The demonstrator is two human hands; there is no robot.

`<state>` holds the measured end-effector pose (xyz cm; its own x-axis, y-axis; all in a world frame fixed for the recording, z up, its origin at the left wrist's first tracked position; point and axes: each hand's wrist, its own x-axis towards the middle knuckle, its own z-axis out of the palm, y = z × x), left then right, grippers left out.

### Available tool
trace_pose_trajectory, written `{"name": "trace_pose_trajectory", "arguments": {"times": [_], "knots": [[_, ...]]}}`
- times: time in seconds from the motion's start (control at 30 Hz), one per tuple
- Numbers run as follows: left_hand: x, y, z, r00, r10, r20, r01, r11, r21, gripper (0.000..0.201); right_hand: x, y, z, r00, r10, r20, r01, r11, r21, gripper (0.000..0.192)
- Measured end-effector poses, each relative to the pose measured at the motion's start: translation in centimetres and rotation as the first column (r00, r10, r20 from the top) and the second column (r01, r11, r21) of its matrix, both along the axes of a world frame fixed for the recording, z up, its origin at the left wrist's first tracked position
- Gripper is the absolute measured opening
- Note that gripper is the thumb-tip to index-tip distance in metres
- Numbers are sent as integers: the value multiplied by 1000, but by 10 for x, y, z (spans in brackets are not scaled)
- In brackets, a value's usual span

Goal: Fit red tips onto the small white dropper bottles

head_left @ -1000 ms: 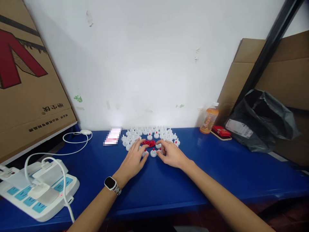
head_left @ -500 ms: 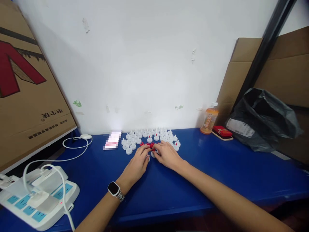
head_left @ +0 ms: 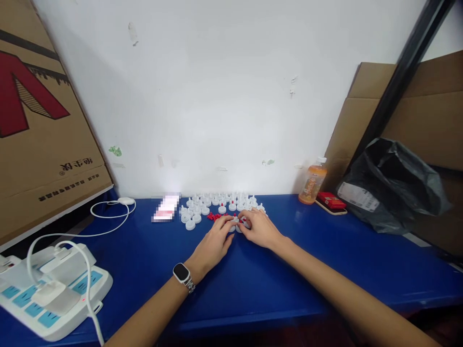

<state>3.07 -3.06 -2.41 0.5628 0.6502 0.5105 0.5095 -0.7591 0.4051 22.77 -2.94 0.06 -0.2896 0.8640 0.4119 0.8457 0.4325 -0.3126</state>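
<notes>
My left hand [head_left: 215, 241] and my right hand [head_left: 261, 229] meet fingertip to fingertip above the blue table [head_left: 253, 284]. Between their bent fingers is a white nozzle cap [head_left: 235, 220] with a bit of red at its top, and both hands pinch at it; the fingers partly hide it. More white caps show just under the fingertips. A pile of small red tips [head_left: 214, 217] lies left of the fingers. Behind stand many white nozzle caps [head_left: 197, 209] with upright spouts; a white cap with a red tip [head_left: 222, 208] is among them.
At the left are a white power strip [head_left: 65, 318] with cables and a large cardboard box [head_left: 43, 144]. A blurred-out flat item [head_left: 166, 208] lies left of the caps. To the right stand an orange drink bottle [head_left: 313, 183], a red box [head_left: 331, 200] on a phone, and a grey plastic bag [head_left: 394, 193].
Both hands have shifted slightly right, away from the red pile, which shows more now. A white cap now shows between the fingertips. The view has shifted slightly.
</notes>
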Motion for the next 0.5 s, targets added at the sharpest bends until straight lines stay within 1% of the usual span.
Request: {"name": "trace_pose_trajectory", "arguments": {"times": [0.1,0.2,0.33,0.43,0.5], "knots": [[-13,-6,7,997,54,57,-56,998,34,36,-6,3,7,997,1,-71,0,1000,10,17],[-29,-11,12,986,117,119,-122,992,33,26,-22,17,18,995,44,-87,-42,999,29,15],[-52,-11,11,967,232,109,-229,973,-36,17,-57,51,30,995,95,10,-96,995,34,16],[-68,-8,7,943,320,90,-309,944,-111,15,-83,79,31,991,81,110,-77,996,-46,16],[-75,-8,5,931,355,82,-342,929,-144,16,-97,93,31,987,63,148,-50,995,-89,18]]}}
